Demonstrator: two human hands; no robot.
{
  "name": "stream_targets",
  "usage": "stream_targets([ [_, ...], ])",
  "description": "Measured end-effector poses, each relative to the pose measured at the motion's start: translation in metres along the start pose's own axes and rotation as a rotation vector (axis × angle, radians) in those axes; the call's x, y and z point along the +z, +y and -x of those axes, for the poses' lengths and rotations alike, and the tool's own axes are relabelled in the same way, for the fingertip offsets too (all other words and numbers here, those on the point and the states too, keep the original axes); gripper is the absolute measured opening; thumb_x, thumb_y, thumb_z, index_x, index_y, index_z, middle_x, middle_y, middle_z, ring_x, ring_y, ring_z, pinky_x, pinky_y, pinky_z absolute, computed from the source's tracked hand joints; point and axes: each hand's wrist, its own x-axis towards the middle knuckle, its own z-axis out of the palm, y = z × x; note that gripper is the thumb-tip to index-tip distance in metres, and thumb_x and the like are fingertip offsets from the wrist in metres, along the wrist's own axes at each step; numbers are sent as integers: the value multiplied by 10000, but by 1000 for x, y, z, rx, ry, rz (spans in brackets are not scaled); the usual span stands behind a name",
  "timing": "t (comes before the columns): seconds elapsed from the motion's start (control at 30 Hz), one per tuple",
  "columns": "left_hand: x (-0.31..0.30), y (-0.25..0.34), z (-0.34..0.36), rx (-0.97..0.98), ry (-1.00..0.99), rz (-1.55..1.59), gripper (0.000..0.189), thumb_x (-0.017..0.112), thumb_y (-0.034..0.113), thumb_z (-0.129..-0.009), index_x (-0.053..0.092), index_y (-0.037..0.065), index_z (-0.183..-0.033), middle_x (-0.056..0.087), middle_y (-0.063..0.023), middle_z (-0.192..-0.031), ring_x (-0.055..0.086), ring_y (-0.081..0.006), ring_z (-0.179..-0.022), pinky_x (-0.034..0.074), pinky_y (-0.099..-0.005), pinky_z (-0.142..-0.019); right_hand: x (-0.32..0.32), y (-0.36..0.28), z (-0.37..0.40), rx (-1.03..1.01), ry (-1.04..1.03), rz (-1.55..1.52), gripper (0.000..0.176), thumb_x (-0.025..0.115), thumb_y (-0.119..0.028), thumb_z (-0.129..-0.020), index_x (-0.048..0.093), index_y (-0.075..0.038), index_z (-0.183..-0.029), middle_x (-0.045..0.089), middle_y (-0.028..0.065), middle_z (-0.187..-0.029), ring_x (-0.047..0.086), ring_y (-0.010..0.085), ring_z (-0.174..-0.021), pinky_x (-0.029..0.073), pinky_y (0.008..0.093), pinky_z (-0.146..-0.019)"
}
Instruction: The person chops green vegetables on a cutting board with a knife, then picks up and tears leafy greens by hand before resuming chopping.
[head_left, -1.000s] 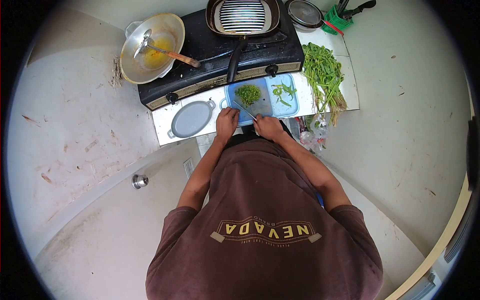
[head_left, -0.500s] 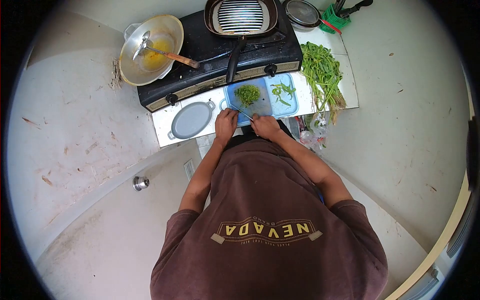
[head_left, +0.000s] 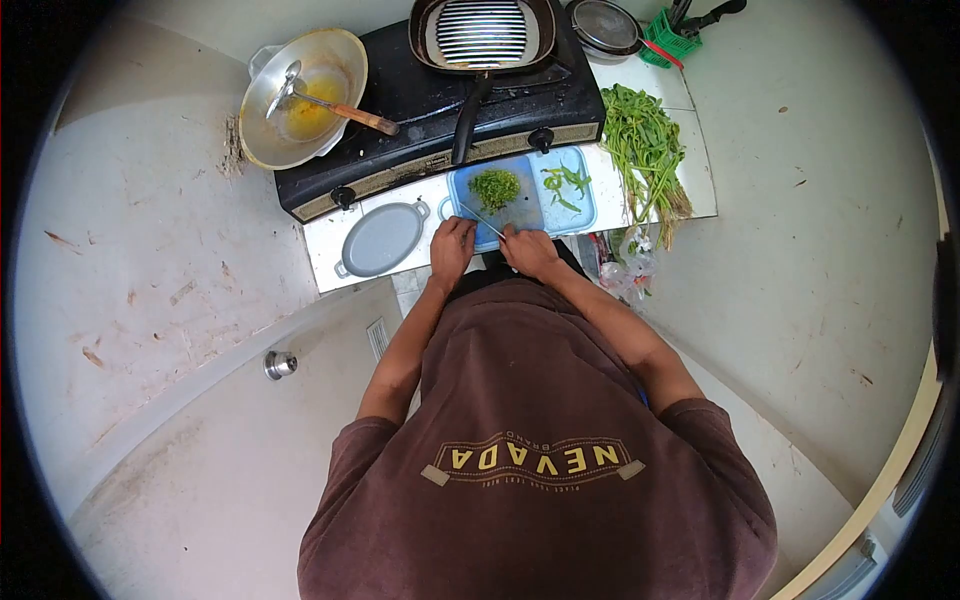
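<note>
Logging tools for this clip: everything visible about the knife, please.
The knife is slim, with a straight, pale grey blade, metal by its look. The right hand grips it, hiding most or all of the handle. It slants over the blue board, tip pointing away and to the left, near the chopped greens. Whether the edge touches the board is unclear.

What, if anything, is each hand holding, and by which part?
The right hand grips a knife by its handle end. Whether the left hand holds anything cannot be told.
</note>
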Motion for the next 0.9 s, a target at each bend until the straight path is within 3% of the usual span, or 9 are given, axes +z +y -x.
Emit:
stream_targets([
  [0.63, 3, -1, -1, 13, 28, -36, 75, 692, 64, -873, 721, 29, -933, 661, -124, -901, 637, -339, -871, 515, -440, -793, 12, -5, -9, -41, -17, 15, 355, 517, -321, -1015, 579, 25, -965, 693, 217, -684, 705, 402, -638, 566, 504, -606],
  [0.73, -1, 5, -2, -89, -6, -13, 73, 690, 58, -871, 724, 33, -931, 661, -121, -895, 639, -338, -873, 515, -436, -798, 10, 2, 0, -24, -6, 26, 365, 509, -328, -1020, 586, 26, -974, 694, 217, -688, 706, 403, -643, 567, 502, -610],
  [0.9, -1, 4, -3, -10, 20, -6, 66, 696, 64, -869, 730, 41, -921, 660, -116, -880, 640, -333, -867, 514, -429, -793, 1, 3, 0, 30, -38, -14, 388, 500, -353, -1030, 586, 21, -977, 692, 231, -697, 706, 418, -668, 567, 512, -629],
])
